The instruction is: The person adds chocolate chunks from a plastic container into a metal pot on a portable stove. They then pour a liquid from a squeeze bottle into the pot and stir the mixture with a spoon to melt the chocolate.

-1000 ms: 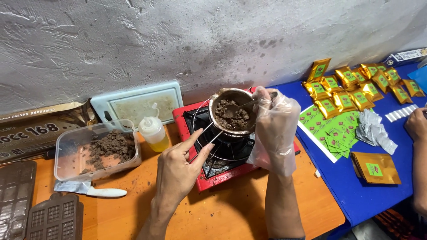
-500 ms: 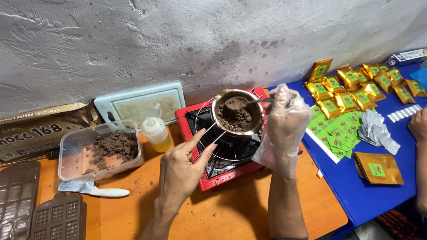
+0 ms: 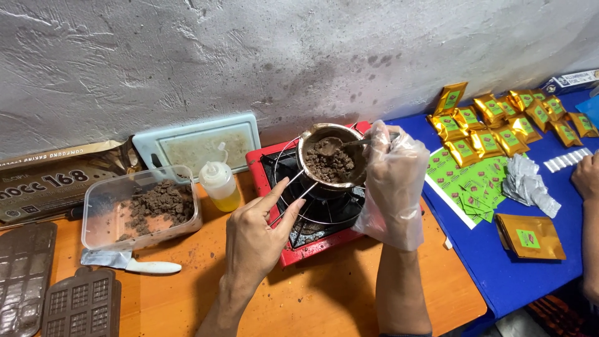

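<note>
While the left hand (image 3: 257, 232) pinches the wire handle of a small metal pot (image 3: 331, 156) over the red stove (image 3: 293, 240), the gloved right hand (image 3: 394, 181) closes on one spoon (image 3: 340, 145) dipped into its brown crumbs. Left of the left hand stand one clear tub (image 3: 140, 209) of similar crumbs and one yellow squeeze bottle (image 3: 219, 185). Two brown moulds (image 3: 81, 304) lie farther left.

small pot (image 3: 329, 163): shiny metal, thin wire handle
right hand (image 3: 395, 181): loose clear plastic glove, crinkled
stove (image 3: 304, 206): glossy red body
tub (image 3: 142, 206): clear smooth plastic
table (image 3: 324, 299): smooth orange wood
wall (image 3: 249, 56): rough grey plaster
packets (image 3: 493, 125): glossy gold foil
</note>
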